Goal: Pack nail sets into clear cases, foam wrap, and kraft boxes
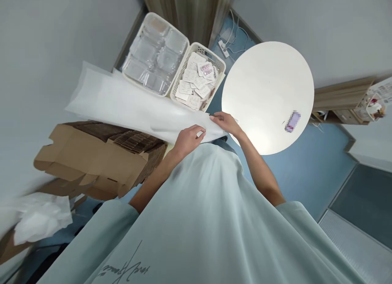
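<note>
A long stack of thin white sheets [131, 100], perhaps foam or plastic, lies in front of me and reaches far to the left. My left hand [189, 139] rests on its near end, fingers bent and loosely apart, with a gap between thumb and forefinger. At the right end of the sheets, my right hand [226, 123] has its fingers closed over the edge; its thumb is mostly hidden. A small dark thing shows by the right fingertips, too small to name.
Behind the sheets stand a white basket of clear plastic boxes [147, 51] and a basket of printed cards [196, 82]. A round white table [266, 96] at right bears a blurred purple item [293, 121]. Flat cardboard boxes [94, 161] lie at left; a power strip [223, 49] is on the floor.
</note>
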`<state>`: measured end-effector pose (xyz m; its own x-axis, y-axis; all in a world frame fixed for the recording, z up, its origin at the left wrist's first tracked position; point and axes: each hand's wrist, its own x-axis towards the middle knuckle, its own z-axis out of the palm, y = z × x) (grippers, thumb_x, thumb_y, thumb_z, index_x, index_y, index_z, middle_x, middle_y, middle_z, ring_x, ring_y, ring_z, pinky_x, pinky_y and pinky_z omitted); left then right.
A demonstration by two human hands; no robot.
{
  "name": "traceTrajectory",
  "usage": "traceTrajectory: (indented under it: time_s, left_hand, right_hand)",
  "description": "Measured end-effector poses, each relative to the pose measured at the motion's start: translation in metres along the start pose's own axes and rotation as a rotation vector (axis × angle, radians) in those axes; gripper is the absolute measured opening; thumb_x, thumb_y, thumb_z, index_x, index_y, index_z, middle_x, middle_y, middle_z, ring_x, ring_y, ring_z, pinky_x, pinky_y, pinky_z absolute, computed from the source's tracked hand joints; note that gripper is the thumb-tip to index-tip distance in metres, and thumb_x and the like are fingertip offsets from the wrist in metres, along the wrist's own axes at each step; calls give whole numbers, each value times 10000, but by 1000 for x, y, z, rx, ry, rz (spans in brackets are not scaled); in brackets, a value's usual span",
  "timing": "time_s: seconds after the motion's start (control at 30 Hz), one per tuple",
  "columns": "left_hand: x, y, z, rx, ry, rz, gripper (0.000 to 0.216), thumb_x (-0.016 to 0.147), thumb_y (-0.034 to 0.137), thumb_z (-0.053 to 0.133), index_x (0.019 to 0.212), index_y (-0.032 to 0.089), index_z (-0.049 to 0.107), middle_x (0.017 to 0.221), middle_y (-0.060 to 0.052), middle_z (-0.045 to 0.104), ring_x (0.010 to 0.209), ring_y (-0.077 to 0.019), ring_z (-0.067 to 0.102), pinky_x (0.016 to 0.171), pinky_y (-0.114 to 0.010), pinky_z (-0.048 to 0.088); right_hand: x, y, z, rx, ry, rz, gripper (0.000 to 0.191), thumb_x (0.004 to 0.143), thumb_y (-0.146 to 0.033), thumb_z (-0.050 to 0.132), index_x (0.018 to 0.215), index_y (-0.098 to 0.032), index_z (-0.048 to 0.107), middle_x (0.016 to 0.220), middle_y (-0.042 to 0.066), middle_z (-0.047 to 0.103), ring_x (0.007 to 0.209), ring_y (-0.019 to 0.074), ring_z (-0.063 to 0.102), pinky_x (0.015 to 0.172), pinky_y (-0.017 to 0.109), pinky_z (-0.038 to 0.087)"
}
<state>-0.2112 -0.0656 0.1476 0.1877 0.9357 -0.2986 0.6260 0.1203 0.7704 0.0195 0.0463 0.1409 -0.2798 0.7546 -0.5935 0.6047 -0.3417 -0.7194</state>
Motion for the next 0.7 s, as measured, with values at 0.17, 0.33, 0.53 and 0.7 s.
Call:
traceTrajectory:
  time_s: [0.17,0.33,0.53,0.7]
  left_hand:
    - [13,43,21,101,-20,239,174,1065,185,615,1095,258,770,1234,2,852,747,-147,758,632,-308,458]
    - [30,82,56,166,49,358,227,1065,129,572,1114,242,763,1238,-17,852,772,-137,753,574,-294,409]
    - [66,128,112,233,125,372,262,1128,174,525,1161,226,780,1338,-73,839,810,-145,763,594,-298,445]
    - [100,157,162,349,30,339,279,1145,216,529,1238,238,792,1404,-88,814,872,-192,785,609,-326,464]
  right_hand:
    - [-39,8,-46,206,-173,6,590,745,-741,984,838,-204,758,762,-22,665,727,156,583,636,282,429]
    - [-77,40,-87,358,69,-57,540,775,-694,948,839,-213,710,795,-24,649,739,149,544,655,280,417]
    - [-110,113,-137,507,317,-28,500,776,-671,936,872,-219,745,853,14,739,790,180,662,721,307,522]
    - [-128,184,-164,626,380,44,559,722,-707,958,943,-231,766,965,43,797,831,210,776,747,324,590]
